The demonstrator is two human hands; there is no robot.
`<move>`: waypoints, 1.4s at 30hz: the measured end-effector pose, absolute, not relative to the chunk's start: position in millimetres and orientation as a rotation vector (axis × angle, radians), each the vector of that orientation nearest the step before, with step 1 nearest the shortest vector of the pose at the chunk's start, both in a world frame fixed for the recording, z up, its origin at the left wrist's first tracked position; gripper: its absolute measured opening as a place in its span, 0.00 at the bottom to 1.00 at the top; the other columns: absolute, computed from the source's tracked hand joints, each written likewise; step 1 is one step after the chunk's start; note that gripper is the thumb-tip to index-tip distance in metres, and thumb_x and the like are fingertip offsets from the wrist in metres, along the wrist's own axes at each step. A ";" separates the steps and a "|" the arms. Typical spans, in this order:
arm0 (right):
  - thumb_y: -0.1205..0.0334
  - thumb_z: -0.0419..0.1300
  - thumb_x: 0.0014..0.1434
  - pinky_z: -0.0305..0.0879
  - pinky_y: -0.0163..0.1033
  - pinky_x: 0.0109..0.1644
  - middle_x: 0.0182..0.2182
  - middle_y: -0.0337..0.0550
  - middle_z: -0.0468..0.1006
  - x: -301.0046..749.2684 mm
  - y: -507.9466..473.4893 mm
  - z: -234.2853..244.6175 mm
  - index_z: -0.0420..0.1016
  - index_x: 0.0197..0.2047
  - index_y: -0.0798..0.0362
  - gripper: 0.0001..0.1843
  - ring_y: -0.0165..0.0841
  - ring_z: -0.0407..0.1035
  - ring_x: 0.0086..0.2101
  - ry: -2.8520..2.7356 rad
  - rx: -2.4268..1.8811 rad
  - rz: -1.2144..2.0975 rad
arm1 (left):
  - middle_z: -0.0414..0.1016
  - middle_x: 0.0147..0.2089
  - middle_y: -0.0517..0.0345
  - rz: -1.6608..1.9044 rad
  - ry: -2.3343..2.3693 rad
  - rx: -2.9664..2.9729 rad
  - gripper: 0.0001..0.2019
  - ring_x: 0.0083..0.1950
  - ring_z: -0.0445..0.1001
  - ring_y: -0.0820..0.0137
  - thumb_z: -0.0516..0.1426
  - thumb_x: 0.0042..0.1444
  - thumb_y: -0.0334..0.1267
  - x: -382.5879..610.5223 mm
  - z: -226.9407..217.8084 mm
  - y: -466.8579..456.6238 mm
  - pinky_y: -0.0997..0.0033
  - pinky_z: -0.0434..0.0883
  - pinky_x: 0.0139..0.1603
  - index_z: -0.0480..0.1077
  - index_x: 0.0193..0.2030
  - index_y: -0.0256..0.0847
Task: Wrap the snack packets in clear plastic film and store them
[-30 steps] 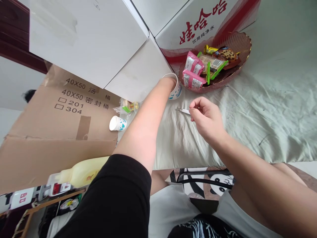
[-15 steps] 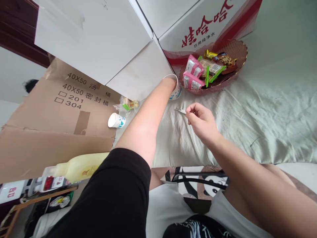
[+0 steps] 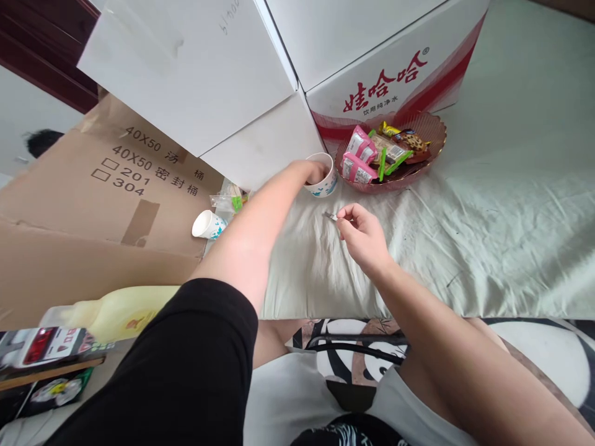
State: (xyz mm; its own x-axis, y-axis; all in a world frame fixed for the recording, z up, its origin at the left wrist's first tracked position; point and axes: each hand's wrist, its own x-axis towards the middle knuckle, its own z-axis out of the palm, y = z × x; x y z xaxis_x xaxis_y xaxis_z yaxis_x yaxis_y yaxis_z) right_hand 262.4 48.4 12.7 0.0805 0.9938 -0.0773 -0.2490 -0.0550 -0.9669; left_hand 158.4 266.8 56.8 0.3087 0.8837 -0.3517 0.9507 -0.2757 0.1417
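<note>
Lifts the left hand (image 3: 310, 169) part of the way out of the large paper cup (image 3: 323, 190), now showing knuckles and curled fingers at the rim, in place of the wrist and forearm of half a second ago. Leaves the fingertips down inside, hidden by the hand and the cup wall; cannot tell how far open the left grip is, nor whether closed on anything. Seems, to judge by this rise, to be past the deepest part of the reach but not yet clear of the cup.

Pinches a slim pale object (image 3: 330, 215) between thumb and forefinger of the right hand (image 3: 365, 236), with that grip closed and the other fingers curled in. Holds the object on the near side of the cup, apart from it, with the tip pointing left above the cloth-covered tabletop (image 3: 502, 248). Shows less of the object's length than a moment ago; cannot tell whether turned or slid deeper into the pinch.

Keeps the large cup upright, just left of the ribbed pink bowl (image 3: 435, 131) of wrapped snacks (image 3: 394, 152). Leaves a smaller cup (image 3: 214, 227) farther left, beside a clear-wrapped packet (image 3: 227, 202), with neither touched by a hand.
</note>
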 end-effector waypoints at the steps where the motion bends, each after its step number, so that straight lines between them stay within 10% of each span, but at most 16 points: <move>1: 0.56 0.57 0.50 0.57 0.37 0.29 0.25 0.33 0.69 261.9 49.8 11.6 0.67 0.34 0.48 0.08 0.28 0.62 0.24 -0.933 -1.123 1.292 | 0.78 0.27 0.60 -0.367 1.651 2.187 0.09 0.42 0.78 0.64 0.70 0.43 0.29 158.2 63.6 266.3 0.63 0.74 0.54 0.81 0.34 0.39; 8: 0.60 0.56 0.51 0.57 0.38 0.31 0.24 0.32 0.67 261.2 53.2 10.4 0.67 0.33 0.48 0.05 0.28 0.60 0.23 -1.023 -1.189 1.282 | 0.73 0.33 0.64 0.259 1.699 2.304 0.13 0.40 0.69 0.73 0.54 0.60 0.21 136.1 124.1 211.9 0.65 0.67 0.55 0.75 0.44 0.38; 12: 0.60 0.56 0.51 0.57 0.39 0.32 0.24 0.32 0.67 262.1 50.6 10.5 0.67 0.33 0.48 0.05 0.28 0.60 0.23 -1.066 -1.220 1.263 | 0.66 0.27 0.64 0.766 1.600 2.189 0.07 0.30 0.65 0.72 0.52 0.60 0.29 82.5 94.3 127.4 0.71 0.64 0.34 0.67 0.35 0.43; 21: 0.60 0.55 0.52 0.57 0.40 0.33 0.26 0.37 0.73 249.6 44.8 -21.5 0.70 0.34 0.49 0.06 0.31 0.62 0.24 -1.534 -1.412 1.073 | 0.66 0.21 0.60 0.567 1.344 1.940 0.09 0.25 0.65 0.70 0.50 0.48 0.38 45.0 -18.2 40.3 0.68 0.60 0.31 0.65 0.21 0.42; 35: 0.58 0.53 0.62 0.57 0.41 0.32 0.35 0.48 0.83 231.8 27.3 -40.8 0.78 0.39 0.51 0.13 0.37 0.72 0.30 -2.208 -1.620 0.380 | 0.73 0.27 0.61 0.834 1.178 1.851 0.08 0.29 0.67 0.73 0.55 0.57 0.34 -1.3 -3.3 29.3 0.70 0.64 0.34 0.71 0.27 0.42; 42: 0.61 0.54 0.62 0.67 0.48 0.43 0.33 0.49 0.78 186.6 28.5 -26.1 0.75 0.38 0.49 0.08 0.42 0.72 0.35 -2.141 -1.445 0.235 | 0.57 0.22 0.67 1.295 1.503 1.491 0.06 0.26 0.60 0.73 0.57 0.59 0.30 -49.0 9.3 37.9 0.70 0.62 0.33 0.74 0.37 0.44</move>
